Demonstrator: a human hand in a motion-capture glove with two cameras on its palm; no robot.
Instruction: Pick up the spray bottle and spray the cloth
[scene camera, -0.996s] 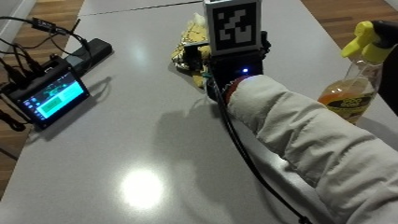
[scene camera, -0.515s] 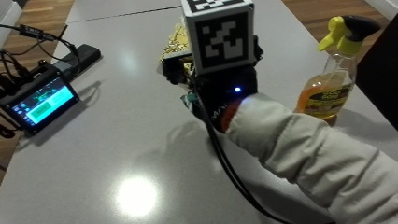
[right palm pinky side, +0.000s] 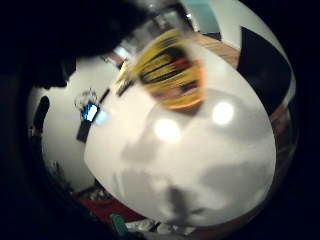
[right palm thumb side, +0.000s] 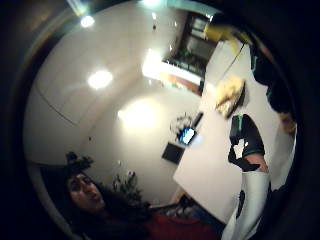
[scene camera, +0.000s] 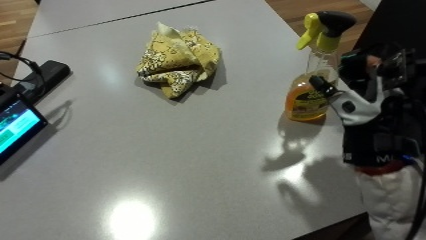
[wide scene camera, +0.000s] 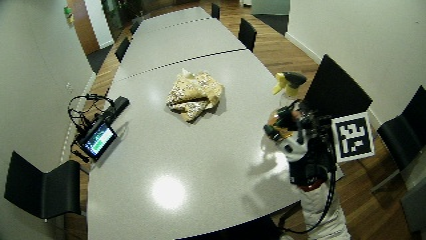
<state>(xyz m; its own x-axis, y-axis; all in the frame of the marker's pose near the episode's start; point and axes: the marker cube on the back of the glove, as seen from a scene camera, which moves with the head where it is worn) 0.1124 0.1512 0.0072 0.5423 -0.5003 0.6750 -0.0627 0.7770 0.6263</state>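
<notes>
Gloved right hand (scene camera: 363, 95) hovers just beside the clear plastic spray bottle (scene camera: 311, 75) of orange liquid with its yellow-and-black trigger head; whether its fingers touch the bottle, I cannot tell. Well apart from the bottle, the crumpled yellow patterned cloth (scene camera: 177, 59) lies on the grey table (scene camera: 166, 160).

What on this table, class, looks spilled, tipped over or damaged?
Nothing stands out. The spray bottle stands upright near the table's edge beside the gloved right hand, and the cloth lies crumpled but dry-looking farther in.

Glossy table (scene camera: 200, 150), patterned cloth (scene camera: 176, 60)
</notes>
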